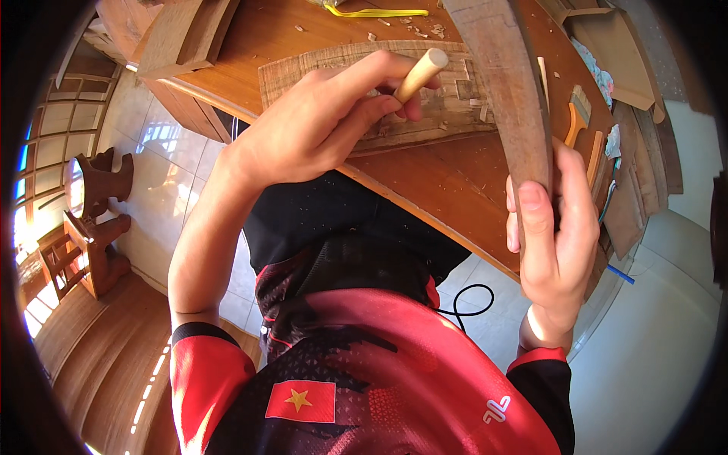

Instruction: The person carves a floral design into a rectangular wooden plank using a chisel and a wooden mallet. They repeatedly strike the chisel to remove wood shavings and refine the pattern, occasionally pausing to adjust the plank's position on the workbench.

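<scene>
My left hand (326, 114) is closed around a tool with a round, pale wooden handle (422, 74). The handle's butt points up and to the right, and the tool's lower end is hidden by my fingers. Under that hand lies a broad wooden board (303, 67) with a curved far edge, strewn with shavings. A shallow cut patch (466, 89) shows in its right part. My right hand (557, 227) grips the lower end of a long, slightly curved wooden bar (512, 91). The bar is raised over the table, hiding the board's right end.
The board rests on a brown wooden table (432, 182). A paintbrush (578, 114) lies at its right side, near wood strips (596, 155). A curved wooden block (186, 34) stands far left, and a yellow strap (379, 12) lies at the back. A black cable (466, 312) loops over the floor.
</scene>
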